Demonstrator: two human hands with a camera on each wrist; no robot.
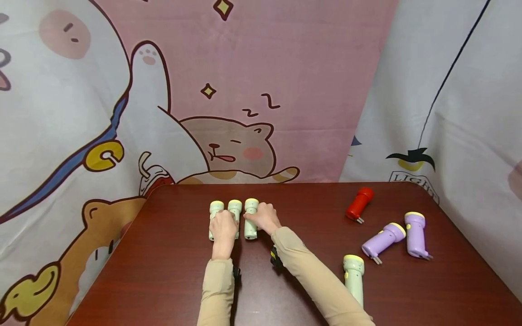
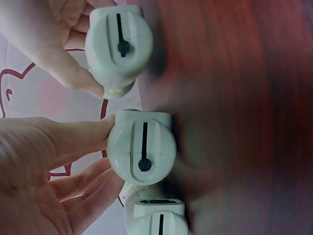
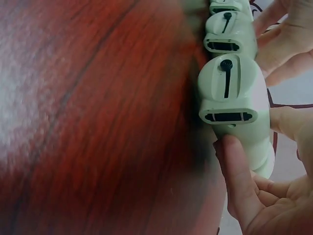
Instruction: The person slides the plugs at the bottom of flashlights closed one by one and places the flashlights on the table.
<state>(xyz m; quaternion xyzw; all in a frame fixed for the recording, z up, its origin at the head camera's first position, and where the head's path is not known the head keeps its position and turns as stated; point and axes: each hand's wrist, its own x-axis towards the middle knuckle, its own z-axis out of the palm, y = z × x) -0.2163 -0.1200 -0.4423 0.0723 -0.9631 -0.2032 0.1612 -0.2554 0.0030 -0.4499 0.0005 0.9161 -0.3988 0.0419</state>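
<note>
Three pale green flashlights lie side by side in a row, lens ends toward the far edge. My left hand (image 1: pixel 224 225) grips the middle flashlight (image 2: pixel 142 152), thumb along one side and fingers along the other. Partly covered by that hand, the left flashlight (image 1: pixel 216 207) lies close alongside. On the right, my right hand (image 1: pixel 265 218) holds the right flashlight (image 1: pixel 251 230) between thumb and fingers. The right wrist view shows this flashlight's end face, with a black slider in a slot and a dark recess below it.
The brown table (image 1: pixel 171 271) meets a cartoon-print cloth (image 1: pixel 310 90) at its back. Toward the right lie a red flashlight (image 1: pixel 360 202), a tilted purple flashlight (image 1: pixel 383 240) and another purple flashlight (image 1: pixel 416 235), prongs out. Another green flashlight (image 1: pixel 354 276) lies beside my right sleeve (image 1: pixel 318 276).
</note>
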